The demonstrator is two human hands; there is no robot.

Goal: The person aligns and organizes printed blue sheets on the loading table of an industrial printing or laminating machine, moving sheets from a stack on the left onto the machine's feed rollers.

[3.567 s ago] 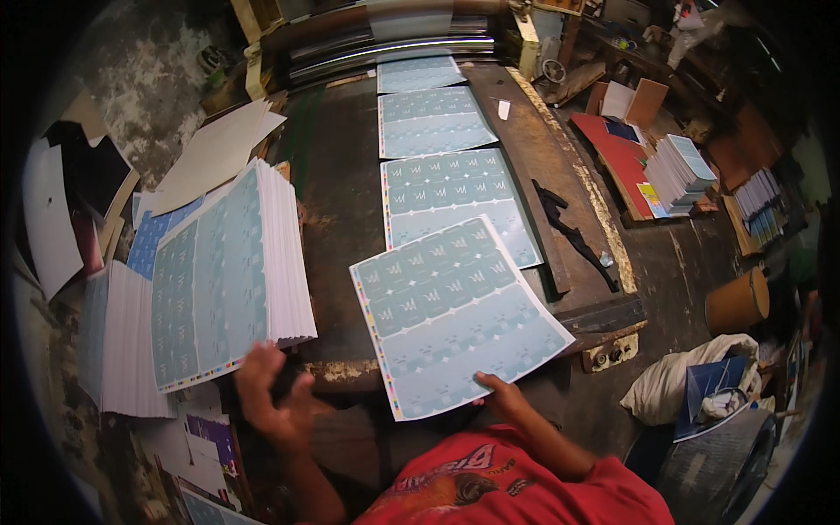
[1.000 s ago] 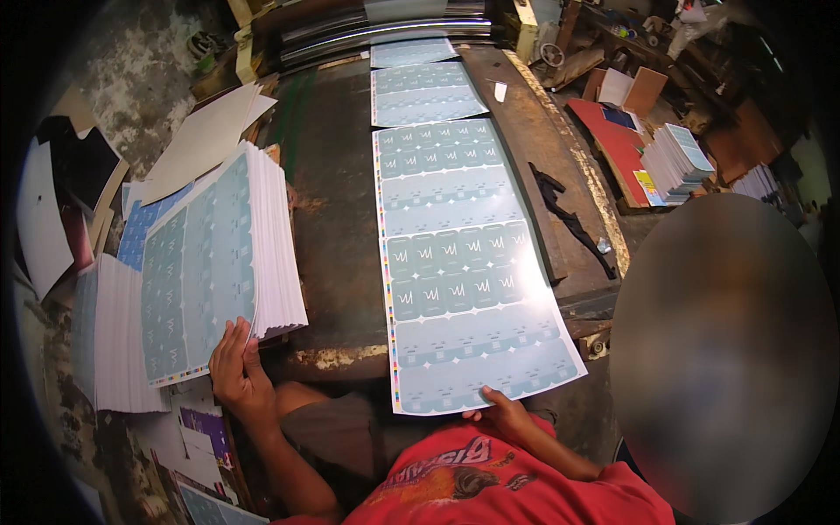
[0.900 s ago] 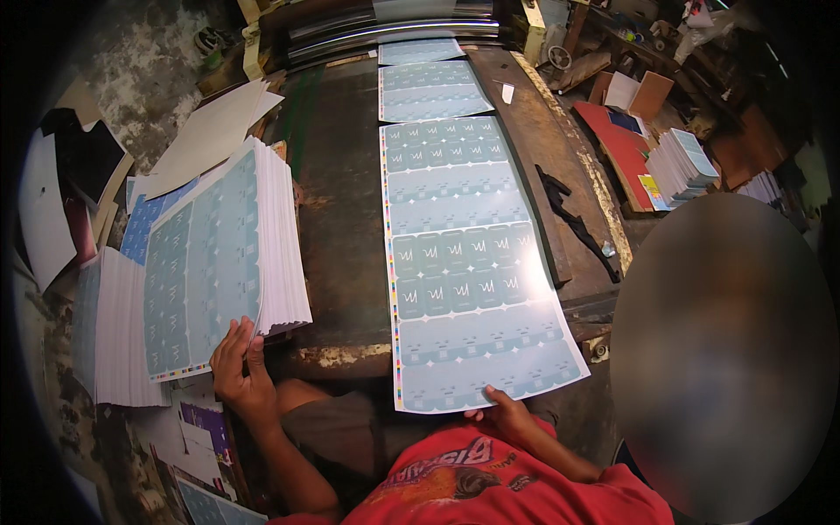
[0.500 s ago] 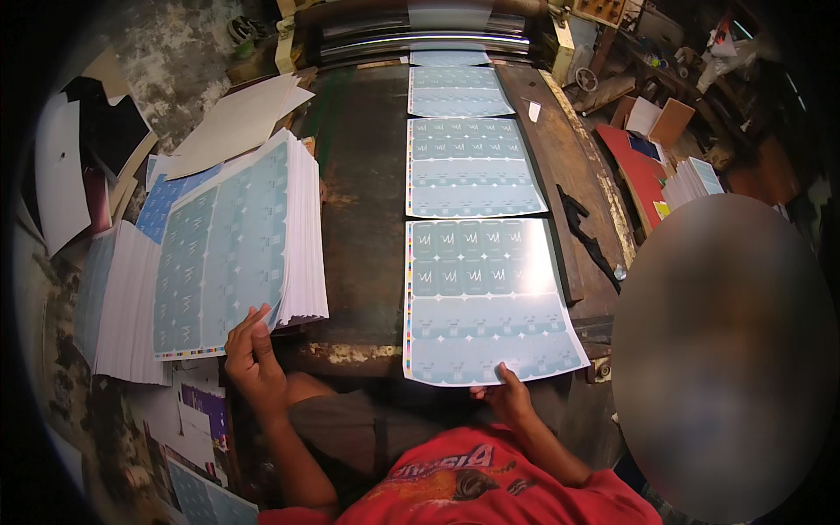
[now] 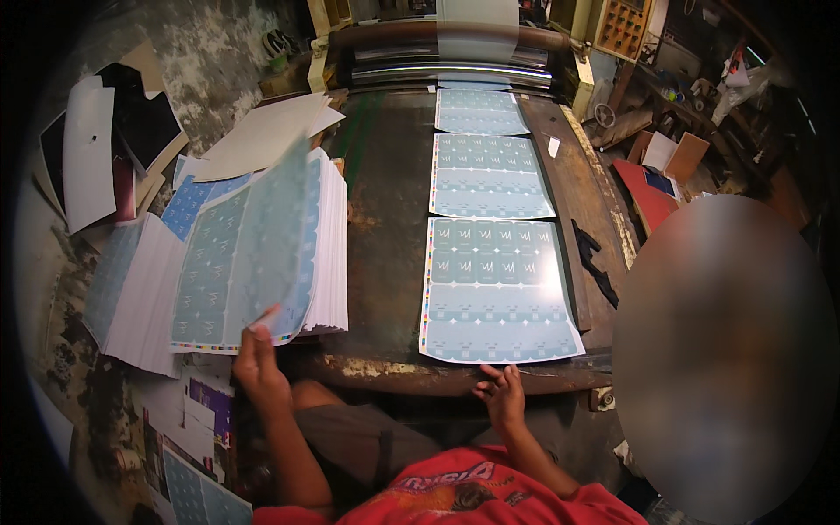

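My left hand (image 5: 259, 367) pinches the near edge of the top printed sheet (image 5: 273, 236) on the left stack. The sheet is lifted and bowed, blurred by motion. Beneath it stands the tall stack of paper (image 5: 329, 254), its white edges facing right. Just below the nearest blue-green printed sheet (image 5: 490, 302) on the machine bed, my right hand (image 5: 501, 398) is raised with fingers apart and nothing in them. Its fingertips are close to that sheet's near edge; whether they touch it I cannot tell.
A line of printed sheets (image 5: 492, 175) runs up the dark metal bed (image 5: 376, 254) to the rollers (image 5: 451, 74). Black cloth-like material (image 5: 595, 267) lies on the bed's right side. Loose cards (image 5: 254, 136) lie behind the stack. A blurred oval covers the right side.
My right hand has let go of the nearest sheet, which has moved away toward the rollers. My left hand has raised the stack's top sheet. The view has tilted up slightly.
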